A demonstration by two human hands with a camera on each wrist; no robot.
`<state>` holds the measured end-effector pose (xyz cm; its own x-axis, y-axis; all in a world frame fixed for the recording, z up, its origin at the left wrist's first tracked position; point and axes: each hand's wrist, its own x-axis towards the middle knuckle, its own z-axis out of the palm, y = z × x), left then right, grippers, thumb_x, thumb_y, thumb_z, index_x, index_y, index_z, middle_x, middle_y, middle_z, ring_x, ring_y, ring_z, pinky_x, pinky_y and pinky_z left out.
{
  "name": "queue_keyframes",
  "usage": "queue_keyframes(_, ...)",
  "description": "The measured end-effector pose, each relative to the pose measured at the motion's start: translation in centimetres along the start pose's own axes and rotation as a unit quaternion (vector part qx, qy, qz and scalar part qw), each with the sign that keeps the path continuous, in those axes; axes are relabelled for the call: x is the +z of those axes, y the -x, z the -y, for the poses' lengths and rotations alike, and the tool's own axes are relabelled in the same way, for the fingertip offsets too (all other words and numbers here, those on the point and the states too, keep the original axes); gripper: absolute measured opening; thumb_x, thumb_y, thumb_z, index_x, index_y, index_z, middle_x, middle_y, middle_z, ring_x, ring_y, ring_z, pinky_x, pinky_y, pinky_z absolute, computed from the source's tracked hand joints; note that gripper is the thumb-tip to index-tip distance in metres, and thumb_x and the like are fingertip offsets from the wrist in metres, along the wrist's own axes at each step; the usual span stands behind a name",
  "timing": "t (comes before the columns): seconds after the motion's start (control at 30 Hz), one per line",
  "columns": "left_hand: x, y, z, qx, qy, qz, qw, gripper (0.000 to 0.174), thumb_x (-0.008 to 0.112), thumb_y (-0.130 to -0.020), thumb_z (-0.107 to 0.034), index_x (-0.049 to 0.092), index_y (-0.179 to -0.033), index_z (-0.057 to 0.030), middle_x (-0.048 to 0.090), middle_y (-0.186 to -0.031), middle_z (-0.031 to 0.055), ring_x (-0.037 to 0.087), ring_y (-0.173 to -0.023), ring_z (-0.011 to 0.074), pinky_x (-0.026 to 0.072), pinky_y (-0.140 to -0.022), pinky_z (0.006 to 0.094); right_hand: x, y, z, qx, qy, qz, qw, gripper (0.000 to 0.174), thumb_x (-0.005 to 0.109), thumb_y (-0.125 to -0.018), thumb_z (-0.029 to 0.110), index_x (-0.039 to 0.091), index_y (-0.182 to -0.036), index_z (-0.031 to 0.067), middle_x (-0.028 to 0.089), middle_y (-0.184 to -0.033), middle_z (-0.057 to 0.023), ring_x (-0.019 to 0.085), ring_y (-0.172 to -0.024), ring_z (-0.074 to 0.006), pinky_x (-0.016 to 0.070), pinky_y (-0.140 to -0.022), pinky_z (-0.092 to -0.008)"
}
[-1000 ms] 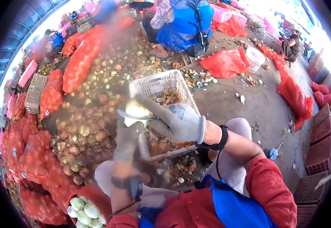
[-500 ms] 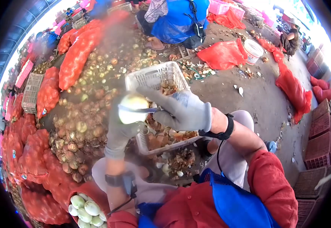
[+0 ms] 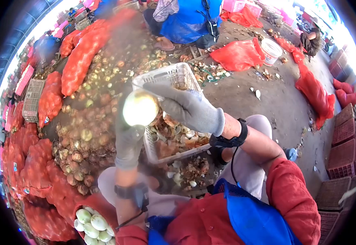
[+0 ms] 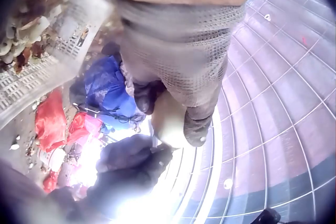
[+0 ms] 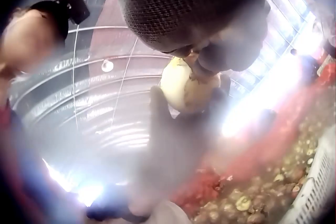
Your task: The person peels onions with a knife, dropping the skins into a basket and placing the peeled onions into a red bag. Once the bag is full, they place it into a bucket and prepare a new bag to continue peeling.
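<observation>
A pale, partly peeled onion point(image 3: 140, 108) sits in my gloved left hand point(image 3: 129, 141), which grips it from below in the head view. My gloved right hand point(image 3: 190, 109) is at the onion's upper right, its fingers curled round a knife point(image 3: 159, 97) whose thin blade shows only in part at the onion's upper edge. In the right wrist view, brown skin remains on the onion point(image 5: 178, 82), close under the right hand's fingers. The left wrist view shows the left thumb and fingers around the onion point(image 4: 169, 123). The knife's handle is hidden in the right glove.
Below the hands stands a white crate point(image 3: 178, 157) of peels. Unpeeled onions point(image 3: 86, 141) lie heaped at left beside red mesh sacks point(image 3: 33, 163). A red container of peeled onions point(image 3: 91, 228) stands at lower left. Another person in blue point(image 3: 190, 24) sits ahead.
The blade lay across the onion half a second ago; now it is at the upper edge. The onion's pale face has come fully into sight, and the right hand has shifted slightly upward.
</observation>
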<state>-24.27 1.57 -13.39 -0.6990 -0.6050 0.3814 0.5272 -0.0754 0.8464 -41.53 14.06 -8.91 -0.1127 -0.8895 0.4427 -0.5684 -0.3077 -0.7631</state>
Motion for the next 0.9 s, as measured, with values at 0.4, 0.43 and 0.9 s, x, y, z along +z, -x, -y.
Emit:
queue_keyframes(0.4, -1.2, -0.3, 3.4, -0.068, -0.077, -0.118, 0.988, 0.068, 0.067, -0.084, 0.0, 0.041, -0.147, -0.0017, 0.058, -0.13, 0.0112, 0.061, -0.114, 0.0207, 0.054, -0.094, 0.0327, 3.4, 1.7, -2.1, -0.063, 0.242, -0.03, 0.968, 0.077, 0.056, -0.098, 0.018, 0.015, -0.16, -0.0012, 0.065, -0.07, -0.0177, 0.064, -0.057, -0.0361, 0.0475, -0.05, -0.0484)
queue_keyframes(0.43, -2.3, -0.4, 4.0, -0.035, -0.107, -0.079, 0.99, 0.077, 0.073, -0.085, -0.01, 0.036, -0.152, -0.0028, 0.059, -0.127, 0.0093, 0.061, -0.109, 0.0182, 0.0527, -0.091, 0.032, 3.4, 1.3, -2.4, -0.049, 0.258, -0.023, 0.965, 0.074, 0.056, -0.098, 0.019, 0.019, -0.159, -0.0013, 0.064, -0.069, -0.017, 0.063, -0.056, -0.0355, 0.047, -0.049, -0.0483)
queue_keyframes(0.9, 0.1, -0.5, 2.2, 0.06, -0.022, -0.021, 0.998, 0.094, 0.08, -0.082, -0.035, 0.032, -0.154, 0.0005, 0.052, -0.142, 0.0132, 0.053, -0.13, 0.027, 0.0436, -0.11, 0.0415, 2.2, -0.1, 0.0, -0.025, 0.107, -0.016, 0.994, 0.055, 0.054, -0.102, 0.024, 0.041, -0.155, 0.0161, 0.067, -0.079, -0.0184, 0.068, -0.066, -0.0356, 0.0544, -0.061, -0.0463)
